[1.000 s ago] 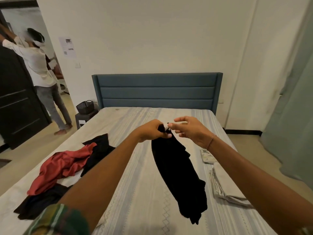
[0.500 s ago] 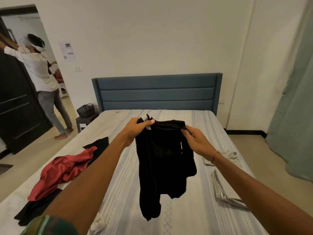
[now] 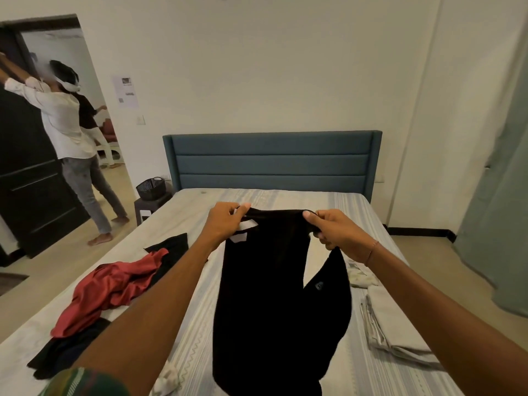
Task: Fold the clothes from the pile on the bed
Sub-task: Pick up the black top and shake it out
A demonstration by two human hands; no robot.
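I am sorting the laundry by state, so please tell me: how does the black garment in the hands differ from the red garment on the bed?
The black garment hangs stretched between both hands; the red garment lies crumpled on the bed. The black one is gripped by the left hand and right hand; the red one is untouched. Neither is folded yet.

We see soft, even, warm indoor light w/ no glare and only faint shadows on the striped bed [image 3: 200,347]; the white wall [image 3: 257,67] reads a dull cream, so exposure is moderate to dim. The black garment [image 3: 274,295] is crushed to near-solid black w/ almost no fold detail. Wide-angle distortion bows the doorway [image 3: 85,67] and green curtain [image 3: 503,195] at the edges, and the whole pic is a bit soft, esp. the blurred person in the doorway [image 3: 65,124].
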